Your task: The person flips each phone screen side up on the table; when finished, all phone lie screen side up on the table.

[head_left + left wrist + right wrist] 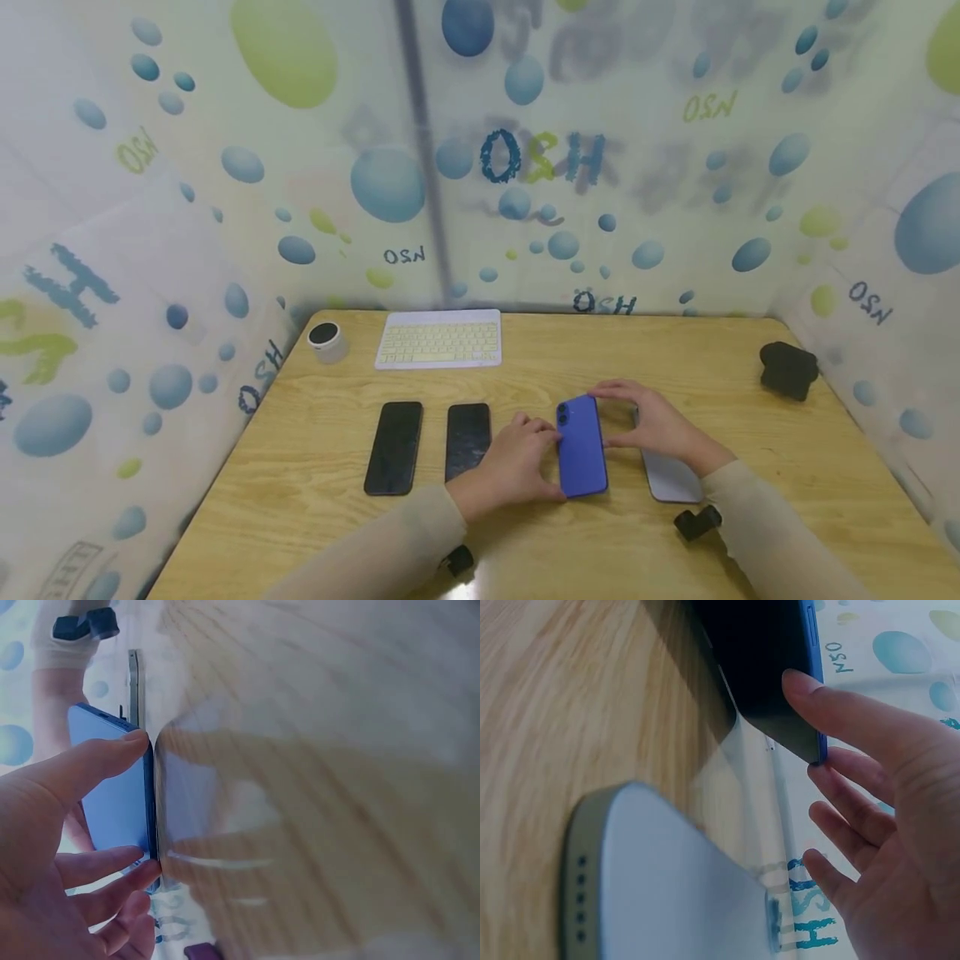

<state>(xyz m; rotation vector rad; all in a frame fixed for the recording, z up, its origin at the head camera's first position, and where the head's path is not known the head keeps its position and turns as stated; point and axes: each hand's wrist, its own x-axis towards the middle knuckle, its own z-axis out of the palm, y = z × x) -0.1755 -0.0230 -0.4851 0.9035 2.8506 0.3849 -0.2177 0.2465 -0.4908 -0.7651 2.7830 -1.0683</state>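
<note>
A blue phone [581, 454], camera side showing, stands between my two hands, tilted with its right edge raised off the table. My left hand [517, 462] holds its left side, thumb at the lower corner and fingertips farther up the edge. My right hand [660, 421] grips the upper right part. In the right wrist view, its thumb [806, 684] lies against the dark screen side and a finger meets the corner. Beneath my right hand a silver-white phone [672, 482] lies on the table. Left of my left hand is a black phone [467, 437], partly covered by that hand.
Another black phone [393, 448] lies farther left on the wooden table [600, 358]. Along the back stand a white keyboard [441, 339] and a small white cylinder with a dark top [327, 342]. A black lumpy object [789, 370] sits near the right edge. Printed cloth walls [315, 167] surround the table.
</note>
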